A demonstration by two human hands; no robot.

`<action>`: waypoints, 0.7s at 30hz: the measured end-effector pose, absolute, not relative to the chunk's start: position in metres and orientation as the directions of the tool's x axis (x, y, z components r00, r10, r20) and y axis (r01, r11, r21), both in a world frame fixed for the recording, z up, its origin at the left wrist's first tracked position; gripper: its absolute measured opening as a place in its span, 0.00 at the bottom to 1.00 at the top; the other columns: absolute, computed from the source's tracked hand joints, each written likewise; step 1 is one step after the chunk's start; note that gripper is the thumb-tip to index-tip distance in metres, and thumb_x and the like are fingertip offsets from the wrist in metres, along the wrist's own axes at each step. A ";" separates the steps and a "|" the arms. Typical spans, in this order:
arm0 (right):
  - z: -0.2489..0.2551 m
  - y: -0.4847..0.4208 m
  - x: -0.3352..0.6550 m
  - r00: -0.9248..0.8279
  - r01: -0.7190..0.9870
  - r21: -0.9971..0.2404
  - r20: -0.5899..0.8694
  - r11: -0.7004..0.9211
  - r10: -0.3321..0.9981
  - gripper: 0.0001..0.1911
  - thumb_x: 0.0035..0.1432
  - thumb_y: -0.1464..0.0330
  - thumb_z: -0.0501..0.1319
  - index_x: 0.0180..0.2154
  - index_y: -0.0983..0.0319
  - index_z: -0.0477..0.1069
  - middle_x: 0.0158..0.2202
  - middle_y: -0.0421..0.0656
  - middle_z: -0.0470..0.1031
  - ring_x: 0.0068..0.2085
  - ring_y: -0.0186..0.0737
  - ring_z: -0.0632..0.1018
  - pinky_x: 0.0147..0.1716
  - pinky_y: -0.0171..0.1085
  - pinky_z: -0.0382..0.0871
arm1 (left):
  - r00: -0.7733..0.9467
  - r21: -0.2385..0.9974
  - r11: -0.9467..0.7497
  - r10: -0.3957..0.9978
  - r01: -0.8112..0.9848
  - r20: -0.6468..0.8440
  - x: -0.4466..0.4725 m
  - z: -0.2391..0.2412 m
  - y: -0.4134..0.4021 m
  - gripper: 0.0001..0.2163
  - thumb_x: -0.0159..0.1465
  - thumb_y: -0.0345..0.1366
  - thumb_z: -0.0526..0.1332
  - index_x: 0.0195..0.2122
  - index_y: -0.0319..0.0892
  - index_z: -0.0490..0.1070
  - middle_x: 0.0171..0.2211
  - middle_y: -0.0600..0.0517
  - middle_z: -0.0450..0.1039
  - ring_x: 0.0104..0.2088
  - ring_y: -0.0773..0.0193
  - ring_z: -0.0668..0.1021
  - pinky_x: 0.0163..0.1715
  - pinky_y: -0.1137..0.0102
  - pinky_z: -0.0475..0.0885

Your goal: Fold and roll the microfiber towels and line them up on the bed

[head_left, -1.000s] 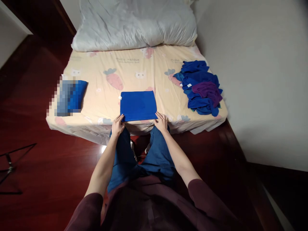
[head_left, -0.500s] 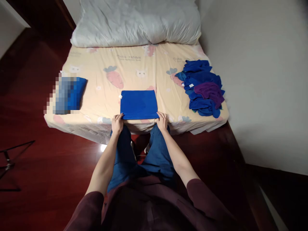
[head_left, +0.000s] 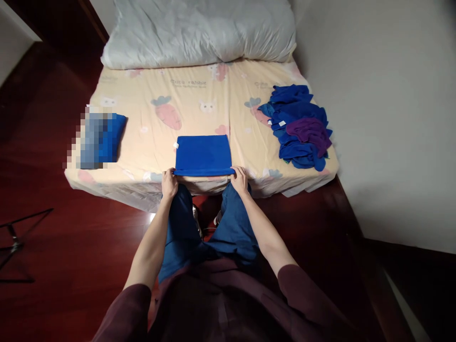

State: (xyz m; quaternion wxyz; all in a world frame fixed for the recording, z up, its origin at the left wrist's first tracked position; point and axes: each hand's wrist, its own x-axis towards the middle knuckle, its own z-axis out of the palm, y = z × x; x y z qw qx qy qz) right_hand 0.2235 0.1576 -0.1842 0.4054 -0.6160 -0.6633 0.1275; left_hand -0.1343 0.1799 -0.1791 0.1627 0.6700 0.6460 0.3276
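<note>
A blue towel (head_left: pixel 204 153) lies flat as a rectangle at the front edge of the bed, a small white tag at its left side. Its near edge is slightly raised in a narrow fold. My left hand (head_left: pixel 170 183) is closed on the near left corner, fingers pinching the cloth. The near right corner is pinched in my right hand (head_left: pixel 239 180). Between the two hands the near edge runs straight and taut.
A rumpled pile of blue towels (head_left: pixel 299 111) with a purple towel (head_left: pixel 309 133) on it lies at the right. Folded blue cloth (head_left: pixel 116 137), partly pixelated, lies at the left. A bulky grey quilt (head_left: pixel 203 33) covers the back of the bed. Tripod legs (head_left: pixel 16 244) stand on the floor.
The near edge of the blue towel has been lifted and turned over slightly into a narrow fold. My left hand has shifted a little to the left with its corner.
</note>
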 end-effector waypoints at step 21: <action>-0.200 0.171 0.222 0.304 0.586 -0.807 0.297 0.068 0.905 0.17 0.69 0.59 0.52 0.48 0.61 0.74 0.45 0.51 0.79 0.47 0.46 0.79 0.52 0.44 0.73 | -0.146 0.752 -0.049 0.971 0.657 0.191 -0.129 -0.186 0.187 0.15 0.72 0.40 0.49 0.57 0.42 0.62 0.41 0.43 0.70 0.48 0.52 0.74 0.55 0.55 0.68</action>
